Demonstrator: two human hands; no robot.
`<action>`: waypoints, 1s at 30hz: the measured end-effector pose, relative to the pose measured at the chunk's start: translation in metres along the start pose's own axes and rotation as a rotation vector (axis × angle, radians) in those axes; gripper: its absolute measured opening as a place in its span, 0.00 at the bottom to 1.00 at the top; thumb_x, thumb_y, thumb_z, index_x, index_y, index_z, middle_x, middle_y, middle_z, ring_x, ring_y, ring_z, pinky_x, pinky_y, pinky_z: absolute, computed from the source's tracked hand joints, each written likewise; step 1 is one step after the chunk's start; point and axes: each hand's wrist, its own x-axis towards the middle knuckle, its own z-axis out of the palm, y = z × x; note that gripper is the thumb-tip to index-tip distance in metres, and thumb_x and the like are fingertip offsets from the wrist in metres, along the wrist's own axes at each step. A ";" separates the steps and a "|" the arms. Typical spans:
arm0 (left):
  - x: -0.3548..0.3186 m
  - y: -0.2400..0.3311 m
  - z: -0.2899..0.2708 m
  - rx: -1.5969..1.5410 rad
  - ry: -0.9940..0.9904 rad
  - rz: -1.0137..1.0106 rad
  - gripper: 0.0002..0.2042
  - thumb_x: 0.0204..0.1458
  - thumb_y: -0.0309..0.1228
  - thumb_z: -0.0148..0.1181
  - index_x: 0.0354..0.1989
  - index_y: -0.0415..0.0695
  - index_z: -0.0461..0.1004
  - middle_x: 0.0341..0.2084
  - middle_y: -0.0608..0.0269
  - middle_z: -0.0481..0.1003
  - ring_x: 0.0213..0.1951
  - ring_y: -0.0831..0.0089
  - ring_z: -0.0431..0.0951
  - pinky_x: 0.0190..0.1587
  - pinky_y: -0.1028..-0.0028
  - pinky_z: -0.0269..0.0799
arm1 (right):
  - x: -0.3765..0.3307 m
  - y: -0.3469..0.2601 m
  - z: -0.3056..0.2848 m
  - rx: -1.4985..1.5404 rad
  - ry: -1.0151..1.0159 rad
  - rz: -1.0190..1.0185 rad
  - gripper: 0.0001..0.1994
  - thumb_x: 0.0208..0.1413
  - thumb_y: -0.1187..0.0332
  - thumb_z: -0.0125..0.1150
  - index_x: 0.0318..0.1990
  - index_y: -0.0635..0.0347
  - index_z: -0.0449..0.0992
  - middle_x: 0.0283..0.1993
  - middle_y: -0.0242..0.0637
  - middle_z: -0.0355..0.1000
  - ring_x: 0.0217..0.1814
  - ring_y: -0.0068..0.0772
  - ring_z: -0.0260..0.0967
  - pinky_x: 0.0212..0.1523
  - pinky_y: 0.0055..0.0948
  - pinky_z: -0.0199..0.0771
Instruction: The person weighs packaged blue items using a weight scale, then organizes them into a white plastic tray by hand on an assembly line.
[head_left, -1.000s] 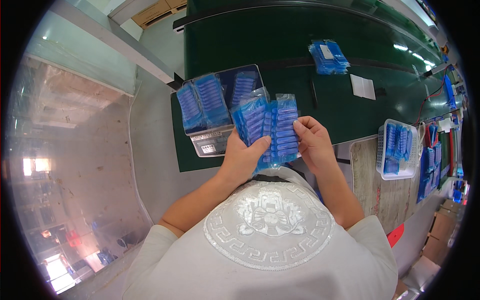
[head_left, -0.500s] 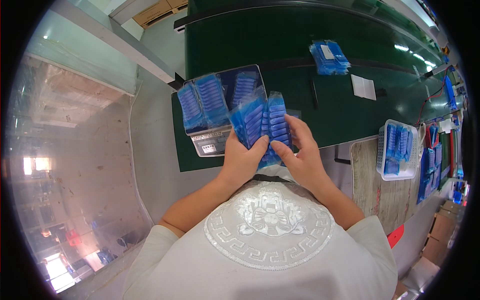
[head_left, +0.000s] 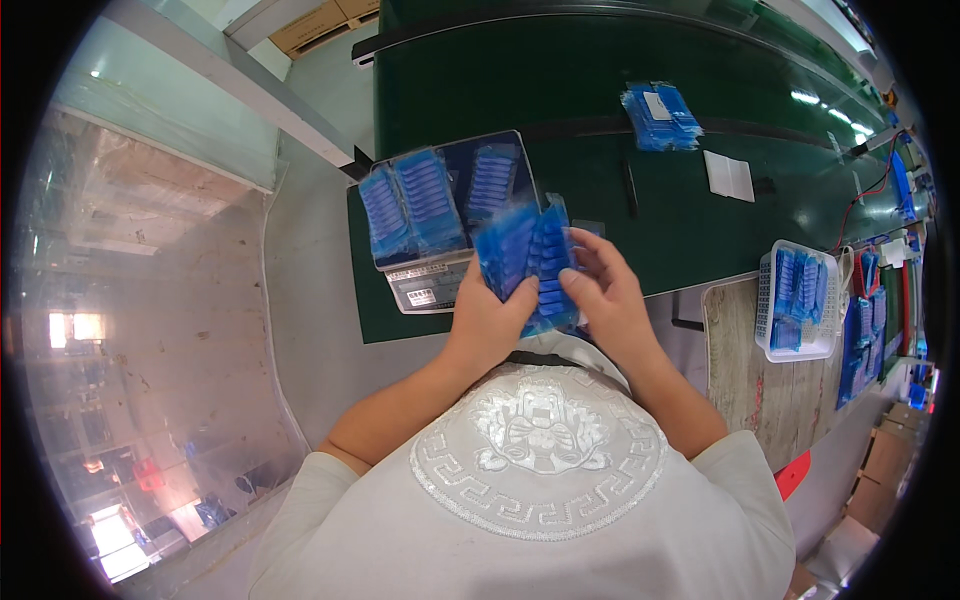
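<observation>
Close in front of my chest I hold clear plastic packets filled with rows of slim blue pieces. My left hand (head_left: 488, 322) is closed around the left packet (head_left: 507, 246), thumb lying across its front. The right packet (head_left: 553, 262) stands beside it, touching, and my right hand (head_left: 612, 300) pinches its right edge between thumb and fingers. Just beyond my left hand is a weighing scale (head_left: 422, 291) with a dark platform. On it lie similar packets: a left one (head_left: 383, 212), a middle one (head_left: 428, 200) and a right one (head_left: 492, 180).
A stack of blue packets (head_left: 660, 118) lies farther back on the green table (head_left: 590, 180). Near it are a black pen (head_left: 630, 188) and a folded white paper (head_left: 729, 176). At right, a white basket (head_left: 803, 348) of packets sits on a wood-patterned surface (head_left: 745, 340).
Both hands have shifted slightly right with the packets. My right thumb has slid right and up along the right packet's edge. The packets on the scale stay put.
</observation>
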 end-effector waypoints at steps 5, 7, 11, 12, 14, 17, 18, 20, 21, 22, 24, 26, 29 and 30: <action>0.005 -0.009 -0.012 -0.283 0.040 -0.241 0.17 0.47 0.21 0.58 0.47 0.36 0.68 0.40 0.56 0.75 0.40 0.69 0.77 0.46 0.69 0.74 | 0.010 -0.003 -0.032 0.533 -0.005 0.288 0.22 0.56 0.64 0.54 0.55 0.67 0.64 0.49 0.47 0.69 0.43 0.36 0.73 0.42 0.35 0.78; 0.005 -0.013 -0.018 -0.346 0.061 -0.309 0.18 0.46 0.21 0.59 0.48 0.36 0.68 0.40 0.55 0.75 0.40 0.67 0.78 0.46 0.67 0.75 | 0.012 0.008 -0.051 0.569 0.024 0.301 0.23 0.57 0.61 0.53 0.55 0.68 0.63 0.47 0.49 0.69 0.43 0.41 0.74 0.39 0.40 0.80; 0.003 -0.008 -0.026 -0.390 0.133 -0.307 0.15 0.47 0.20 0.57 0.45 0.36 0.69 0.38 0.56 0.76 0.38 0.69 0.78 0.43 0.69 0.76 | 0.019 0.030 -0.073 0.633 0.125 0.377 0.23 0.56 0.61 0.54 0.54 0.68 0.65 0.46 0.51 0.71 0.45 0.44 0.74 0.36 0.36 0.81; 0.003 -0.008 -0.029 -0.389 0.134 -0.307 0.15 0.47 0.20 0.57 0.45 0.36 0.69 0.38 0.56 0.76 0.38 0.69 0.78 0.43 0.69 0.76 | 0.022 0.039 -0.072 0.407 0.237 0.368 0.23 0.55 0.61 0.55 0.53 0.68 0.65 0.45 0.51 0.72 0.45 0.45 0.74 0.38 0.38 0.80; 0.002 -0.008 -0.032 -0.392 0.134 -0.294 0.16 0.47 0.20 0.58 0.47 0.36 0.69 0.39 0.56 0.75 0.39 0.69 0.78 0.44 0.69 0.76 | 0.031 0.072 -0.077 0.176 0.354 0.352 0.23 0.55 0.60 0.56 0.53 0.68 0.66 0.44 0.51 0.72 0.45 0.46 0.74 0.39 0.40 0.79; 0.002 -0.011 -0.035 -0.400 0.116 -0.258 0.17 0.46 0.20 0.58 0.47 0.36 0.68 0.39 0.56 0.75 0.39 0.69 0.78 0.45 0.68 0.75 | 0.050 0.146 -0.081 -0.685 0.403 0.017 0.29 0.52 0.58 0.59 0.56 0.68 0.62 0.45 0.52 0.70 0.43 0.50 0.73 0.43 0.45 0.74; 0.001 -0.010 -0.036 -0.399 0.114 -0.258 0.17 0.46 0.20 0.58 0.47 0.36 0.68 0.39 0.56 0.75 0.39 0.69 0.78 0.45 0.68 0.75 | 0.055 0.159 -0.076 -0.941 0.381 -0.008 0.31 0.51 0.57 0.60 0.58 0.67 0.60 0.47 0.52 0.69 0.44 0.52 0.71 0.45 0.46 0.72; 0.002 -0.007 -0.034 -0.377 0.100 -0.268 0.17 0.46 0.19 0.58 0.47 0.36 0.68 0.39 0.57 0.75 0.40 0.69 0.77 0.46 0.68 0.75 | 0.060 0.196 -0.075 -1.335 0.385 -0.040 0.35 0.48 0.53 0.64 0.58 0.66 0.59 0.53 0.50 0.65 0.52 0.53 0.66 0.49 0.45 0.68; 0.001 -0.005 -0.036 -0.378 0.107 -0.263 0.17 0.46 0.19 0.58 0.47 0.36 0.68 0.39 0.57 0.75 0.40 0.69 0.77 0.46 0.68 0.75 | 0.058 0.198 -0.070 -1.335 0.380 -0.047 0.35 0.48 0.53 0.64 0.58 0.66 0.59 0.53 0.50 0.65 0.52 0.53 0.66 0.49 0.45 0.68; -0.001 -0.004 -0.038 -0.355 0.121 -0.279 0.17 0.46 0.19 0.58 0.47 0.36 0.68 0.39 0.56 0.75 0.40 0.69 0.77 0.46 0.68 0.75 | 0.055 0.200 -0.064 -1.349 0.444 -0.059 0.35 0.48 0.53 0.64 0.58 0.66 0.60 0.54 0.50 0.64 0.54 0.52 0.64 0.50 0.45 0.67; -0.004 -0.004 -0.043 -0.334 0.141 -0.293 0.17 0.46 0.20 0.58 0.47 0.36 0.68 0.39 0.56 0.75 0.40 0.69 0.77 0.45 0.68 0.75 | 0.057 0.198 -0.058 -1.363 0.503 -0.076 0.35 0.48 0.53 0.64 0.58 0.66 0.60 0.54 0.50 0.63 0.56 0.51 0.62 0.52 0.46 0.66; -0.008 -0.007 -0.050 -0.391 0.144 -0.254 0.17 0.46 0.20 0.59 0.47 0.36 0.68 0.40 0.56 0.75 0.40 0.68 0.77 0.46 0.67 0.75 | 0.062 0.188 -0.054 -1.169 0.590 0.282 0.34 0.47 0.52 0.65 0.56 0.65 0.61 0.55 0.50 0.62 0.58 0.51 0.60 0.53 0.47 0.65; -0.008 -0.004 -0.054 -0.406 0.150 -0.251 0.18 0.46 0.20 0.59 0.48 0.36 0.68 0.40 0.56 0.75 0.41 0.67 0.77 0.46 0.67 0.75 | 0.077 0.182 -0.060 -1.144 0.554 0.540 0.34 0.43 0.53 0.68 0.53 0.65 0.62 0.55 0.51 0.61 0.60 0.52 0.60 0.55 0.47 0.64; -0.007 -0.003 -0.056 -0.403 0.147 -0.244 0.18 0.46 0.20 0.59 0.48 0.36 0.68 0.40 0.56 0.75 0.41 0.67 0.77 0.46 0.67 0.75 | 0.082 0.181 -0.061 -1.139 0.557 0.534 0.34 0.43 0.53 0.68 0.53 0.65 0.62 0.55 0.51 0.61 0.60 0.52 0.60 0.55 0.47 0.64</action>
